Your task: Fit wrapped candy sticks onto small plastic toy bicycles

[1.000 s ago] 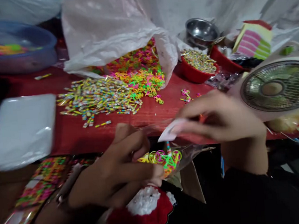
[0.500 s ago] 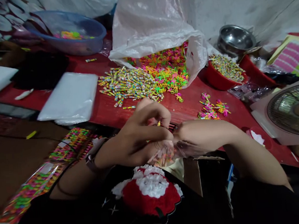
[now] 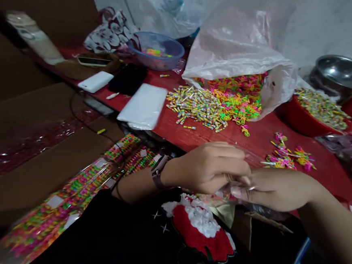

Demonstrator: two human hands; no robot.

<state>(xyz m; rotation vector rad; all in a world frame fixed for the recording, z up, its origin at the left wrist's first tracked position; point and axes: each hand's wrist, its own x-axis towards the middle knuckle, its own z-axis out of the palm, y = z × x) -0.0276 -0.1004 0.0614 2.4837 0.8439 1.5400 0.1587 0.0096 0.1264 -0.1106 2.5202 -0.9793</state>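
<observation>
My left hand (image 3: pixel 217 167), a band on its wrist, is closed over a clear plastic bag (image 3: pixel 213 198) with colourful bits in it, near my chest. Against it, my right hand (image 3: pixel 267 190) pinches the same bag with the thumb on top. The fingertips of both hands meet, and much of the bag is hidden under them. Beyond my hands lies a pile of small yellow-and-white printed sticks (image 3: pixel 196 106). Beside that pile, neon plastic pieces (image 3: pixel 238 106) spill out of a big white plastic sack (image 3: pixel 233 50).
On the red table (image 3: pixel 176 136) lie a stack of clear plastic sleeves (image 3: pixel 146 106) and a small heap of assembled pieces (image 3: pixel 284 154). A blue basin (image 3: pixel 157 54), a red bowl (image 3: pixel 303 118) of sticks and a steel bowl (image 3: pixel 338 70) stand behind. Filled packs (image 3: pixel 85 184) lie lower left.
The view has swung left, so the table things sit further right. My left fingers have come down from a raised curl with a small yellow piece and now fold over the bag beside my right hand.
</observation>
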